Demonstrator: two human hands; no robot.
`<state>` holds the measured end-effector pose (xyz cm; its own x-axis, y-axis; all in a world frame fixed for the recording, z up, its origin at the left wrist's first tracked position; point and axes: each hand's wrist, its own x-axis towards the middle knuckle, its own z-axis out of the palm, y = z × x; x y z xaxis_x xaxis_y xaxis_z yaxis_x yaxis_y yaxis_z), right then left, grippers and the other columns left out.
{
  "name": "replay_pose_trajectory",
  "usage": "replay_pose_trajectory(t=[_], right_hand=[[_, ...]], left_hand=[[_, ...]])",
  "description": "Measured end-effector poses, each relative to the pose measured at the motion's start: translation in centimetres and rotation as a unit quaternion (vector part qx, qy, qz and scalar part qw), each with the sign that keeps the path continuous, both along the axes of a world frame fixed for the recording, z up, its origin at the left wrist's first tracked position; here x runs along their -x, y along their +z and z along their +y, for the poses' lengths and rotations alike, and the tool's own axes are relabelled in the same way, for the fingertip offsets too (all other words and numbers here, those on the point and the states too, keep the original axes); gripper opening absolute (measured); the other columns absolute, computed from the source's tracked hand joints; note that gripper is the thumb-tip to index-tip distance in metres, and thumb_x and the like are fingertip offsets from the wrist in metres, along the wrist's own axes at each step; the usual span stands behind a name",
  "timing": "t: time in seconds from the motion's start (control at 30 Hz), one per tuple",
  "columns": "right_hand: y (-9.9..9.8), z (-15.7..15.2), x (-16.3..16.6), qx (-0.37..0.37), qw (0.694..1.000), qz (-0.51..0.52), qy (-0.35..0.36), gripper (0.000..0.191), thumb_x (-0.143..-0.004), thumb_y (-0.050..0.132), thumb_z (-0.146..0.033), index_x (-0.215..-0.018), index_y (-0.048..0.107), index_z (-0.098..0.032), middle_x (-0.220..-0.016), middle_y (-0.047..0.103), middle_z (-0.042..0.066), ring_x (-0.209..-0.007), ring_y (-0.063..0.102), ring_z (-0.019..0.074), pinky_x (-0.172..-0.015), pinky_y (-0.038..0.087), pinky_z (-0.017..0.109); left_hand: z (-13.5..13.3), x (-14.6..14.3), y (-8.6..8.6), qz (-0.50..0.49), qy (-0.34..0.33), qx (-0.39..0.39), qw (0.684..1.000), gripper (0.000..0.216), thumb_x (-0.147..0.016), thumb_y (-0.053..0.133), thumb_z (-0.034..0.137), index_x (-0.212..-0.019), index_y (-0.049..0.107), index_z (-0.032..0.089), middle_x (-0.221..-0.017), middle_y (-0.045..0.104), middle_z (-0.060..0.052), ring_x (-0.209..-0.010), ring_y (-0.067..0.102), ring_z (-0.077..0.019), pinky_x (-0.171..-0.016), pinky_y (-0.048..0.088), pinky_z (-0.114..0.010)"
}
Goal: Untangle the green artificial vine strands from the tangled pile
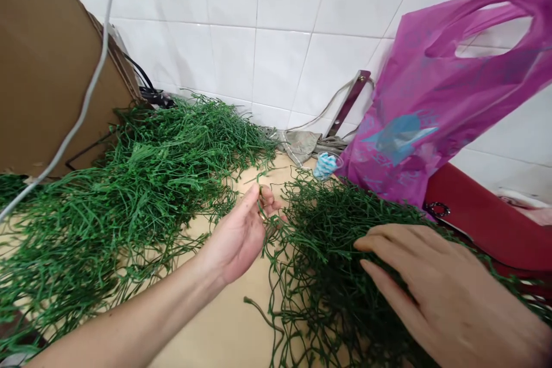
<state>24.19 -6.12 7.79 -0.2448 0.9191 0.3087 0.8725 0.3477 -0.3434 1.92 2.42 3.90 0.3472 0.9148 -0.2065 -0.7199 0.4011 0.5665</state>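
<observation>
Two heaps of thin green plastic stems lie on a tan table (233, 322). The big heap (142, 178) spreads over the left side. A smaller tangled heap (328, 253) lies at the centre right. My left hand (241, 230) reaches in from the lower left, its fingertips pinched on a strand at the left edge of the smaller heap. My right hand (435, 287) lies flat on top of that heap with its fingers stretched out and pressed down on the stems.
A magenta plastic bag (435, 92) stands at the right against the white tiled wall. A red bag (483, 218) lies below it. A cardboard box (47, 69) stands at the back left, crossed by a white cable (81, 109). Cloth and a metal bracket (349, 100) sit by the wall.
</observation>
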Motion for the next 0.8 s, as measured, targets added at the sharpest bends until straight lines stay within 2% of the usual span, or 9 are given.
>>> replay_pose_trajectory(t=[0.07,0.13,0.23,0.3,0.47,0.53,0.6,0.7,0.8], right_hand=[[-0.3,-0.4,0.1,-0.063,0.997,-0.026,-0.022,0.017,-0.089,0.059,-0.034,-0.104,0.066,-0.028,-0.107,0.071,0.009,-0.100,0.062,0.0318,-0.088,0.046,0.049],[-0.4,-0.3,1.7,-0.085,0.996,-0.007,-0.018,0.022,-0.094,0.055,-0.033,-0.113,0.062,-0.027,-0.111,0.071,0.008,-0.102,0.064,0.0289,-0.091,0.047,0.047],[-1.2,0.6,5.3,-0.046,0.995,0.089,-0.015,0.025,-0.096,0.053,-0.033,-0.119,0.060,-0.025,-0.115,0.070,0.008,-0.106,0.064,0.0252,-0.091,0.050,0.041],[-2.2,1.4,7.0,0.007,0.988,0.156,-0.003,0.021,-0.096,0.053,-0.029,-0.114,0.063,-0.025,-0.110,0.071,0.006,-0.101,0.065,0.0223,-0.088,0.052,0.037],[-3.6,2.5,7.3,0.083,0.958,0.271,-0.048,0.019,-0.097,0.048,-0.027,-0.095,0.067,-0.023,-0.080,0.070,0.000,-0.073,0.064,0.0148,-0.067,0.050,0.024],[-3.5,2.6,6.9,0.094,0.954,0.278,-0.061,0.019,-0.097,0.048,-0.028,-0.093,0.066,-0.023,-0.075,0.067,-0.002,-0.069,0.062,0.0138,-0.063,0.047,0.022],[-3.3,2.5,6.8,0.098,0.955,0.272,-0.067,0.018,-0.097,0.048,-0.029,-0.092,0.065,-0.023,-0.075,0.067,-0.003,-0.069,0.061,0.0134,-0.063,0.046,0.022],[-3.2,2.3,6.8,0.099,0.957,0.260,-0.077,0.019,-0.098,0.047,-0.031,-0.092,0.063,-0.023,-0.074,0.065,-0.003,-0.068,0.059,0.0135,-0.063,0.044,0.023],[-3.3,2.4,6.9,0.101,0.953,0.276,-0.076,0.022,-0.098,0.045,-0.032,-0.087,0.060,-0.023,-0.071,0.062,-0.003,-0.066,0.057,0.0137,-0.059,0.043,0.023]], left_hand=[[-0.2,-0.2,-0.2,0.005,-0.006,0.010,1.000,0.022,-0.090,0.065,0.040,-0.084,0.063,0.019,-0.088,0.056,-0.001,-0.086,0.054,-0.0143,-0.080,0.048,-0.027],[-0.5,-0.3,-0.2,0.003,-0.024,0.012,1.000,0.023,-0.089,0.066,0.042,-0.085,0.063,0.020,-0.089,0.055,-0.001,-0.084,0.052,-0.0138,-0.080,0.046,-0.026],[-1.0,-0.3,-0.1,0.008,-0.046,0.007,0.999,0.023,-0.087,0.068,0.043,-0.084,0.064,0.021,-0.091,0.056,-0.001,-0.087,0.053,-0.0144,-0.082,0.045,-0.026],[-1.2,-0.3,-0.2,0.019,-0.048,0.005,0.999,0.024,-0.088,0.067,0.044,-0.084,0.065,0.020,-0.094,0.058,-0.001,-0.092,0.054,-0.0151,-0.084,0.045,-0.026],[-1.2,-0.1,-0.8,0.037,-0.072,-0.002,0.997,0.027,-0.087,0.066,0.048,-0.094,0.066,0.022,-0.105,0.061,-0.003,-0.103,0.056,-0.0182,-0.087,0.045,-0.029],[-1.1,0.1,-0.9,0.085,-0.086,-0.047,0.992,0.028,-0.084,0.072,0.045,-0.099,0.066,0.023,-0.105,0.061,-0.004,-0.102,0.057,-0.0185,-0.085,0.045,-0.029],[-1.0,0.3,-0.9,0.172,-0.089,-0.120,0.974,0.027,-0.081,0.076,0.038,-0.099,0.067,0.021,-0.097,0.062,-0.003,-0.091,0.057,-0.0156,-0.080,0.043,-0.026],[-0.8,0.5,-0.7,0.287,-0.060,-0.200,0.935,0.020,-0.084,0.073,0.033,-0.094,0.065,0.018,-0.084,0.061,-0.001,-0.077,0.053,-0.0123,-0.074,0.041,-0.023],[-0.6,0.6,-0.6,0.330,-0.025,-0.238,0.913,0.014,-0.087,0.068,0.031,-0.091,0.063,0.018,-0.082,0.060,0.000,-0.077,0.053,-0.0118,-0.073,0.042,-0.022]])
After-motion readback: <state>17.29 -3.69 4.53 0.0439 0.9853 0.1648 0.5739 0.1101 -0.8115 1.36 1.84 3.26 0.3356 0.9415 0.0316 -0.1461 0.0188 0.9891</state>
